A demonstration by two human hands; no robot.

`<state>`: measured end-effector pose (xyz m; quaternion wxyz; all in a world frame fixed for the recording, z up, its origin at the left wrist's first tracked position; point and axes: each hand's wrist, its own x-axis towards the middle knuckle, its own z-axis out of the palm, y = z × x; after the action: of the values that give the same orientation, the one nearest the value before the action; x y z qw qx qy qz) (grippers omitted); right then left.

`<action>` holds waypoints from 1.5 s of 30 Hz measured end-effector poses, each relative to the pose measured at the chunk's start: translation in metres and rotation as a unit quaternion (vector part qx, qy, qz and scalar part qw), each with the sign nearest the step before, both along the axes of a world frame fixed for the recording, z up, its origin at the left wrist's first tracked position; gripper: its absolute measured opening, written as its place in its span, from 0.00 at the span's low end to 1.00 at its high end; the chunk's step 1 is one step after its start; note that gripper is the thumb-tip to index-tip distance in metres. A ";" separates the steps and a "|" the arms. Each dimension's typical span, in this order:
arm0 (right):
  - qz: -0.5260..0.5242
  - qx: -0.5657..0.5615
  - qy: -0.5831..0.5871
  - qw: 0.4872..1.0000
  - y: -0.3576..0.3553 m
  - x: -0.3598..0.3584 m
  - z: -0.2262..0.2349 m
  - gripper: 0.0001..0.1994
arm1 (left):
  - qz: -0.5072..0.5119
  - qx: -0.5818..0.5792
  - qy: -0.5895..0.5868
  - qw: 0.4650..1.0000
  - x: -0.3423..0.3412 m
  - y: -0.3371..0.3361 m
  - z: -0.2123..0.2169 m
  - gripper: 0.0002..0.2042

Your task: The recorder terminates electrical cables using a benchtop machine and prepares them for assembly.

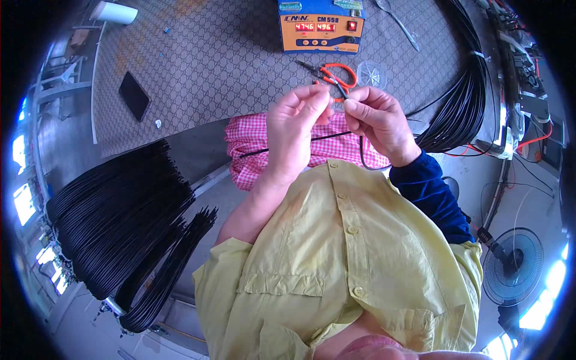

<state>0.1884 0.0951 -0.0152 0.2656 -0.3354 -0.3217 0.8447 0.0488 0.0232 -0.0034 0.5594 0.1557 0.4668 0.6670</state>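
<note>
My two hands are close together over the near edge of the table. My right hand [379, 123] pinches a black cable [340, 89] near its end, which sticks up and to the left past the fingertips. The cable's length hangs below in a loop over a pink checked cloth [255, 129] on my lap. Beside it, my left hand [300, 120] has thumb and fingers pressed together; whatever is between them is too small to make out. Just beyond the fingertips lie orange-handled scissors [348, 67] with dark blades, next to a clear round plastic dish [372, 75].
An orange and blue powered box [321, 42] with a lit display stands at the back. A phone-like dark slab [134, 96] lies on the patterned table [198, 66]. Bundled black cables [462, 108] lie at right; many more cables [120, 216] hang at left. A fan [513, 261] stands at lower right.
</note>
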 end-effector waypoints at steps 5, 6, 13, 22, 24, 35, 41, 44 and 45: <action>0.004 0.051 -0.023 0.998 -0.003 -0.001 0.001 0.03 | 0.011 0.005 0.044 0.999 0.002 0.001 0.002 0.08; 0.006 0.061 -0.028 0.998 -0.003 -0.001 0.002 0.03 | 0.013 0.004 0.045 0.999 0.001 0.001 0.002 0.08; 0.021 0.139 -0.076 0.987 -0.006 0.001 0.004 0.04 | 0.000 0.020 0.098 0.995 -0.004 -0.002 -0.001 0.05; 0.103 0.057 -0.063 0.991 -0.005 -0.001 0.008 0.06 | 0.042 0.075 0.085 0.993 0.002 -0.001 -0.006 0.04; 0.059 -0.007 0.004 0.998 -0.009 -0.005 0.003 0.05 | 0.058 0.088 0.064 0.992 0.005 0.000 -0.009 0.04; 0.016 -0.039 0.030 0.999 -0.011 -0.009 0.005 0.03 | 0.008 0.039 -0.132 0.991 0.003 0.004 -0.013 0.06; 0.046 -0.015 -0.006 0.999 -0.007 -0.004 0.003 0.03 | -0.046 0.013 -0.175 0.983 -0.009 0.008 -0.007 0.09; 0.060 -0.017 0.001 0.998 -0.007 -0.003 0.002 0.03 | -0.053 -0.009 -0.170 0.984 -0.013 0.008 -0.006 0.09; 0.060 -0.018 0.002 0.998 -0.007 -0.004 0.003 0.03 | -0.056 -0.017 -0.169 0.984 -0.014 0.008 -0.007 0.08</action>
<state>0.1846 0.0881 -0.0126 0.2088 -0.3182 -0.3258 0.8654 0.0344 0.0313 -0.0100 0.6689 0.0575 0.3674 0.6436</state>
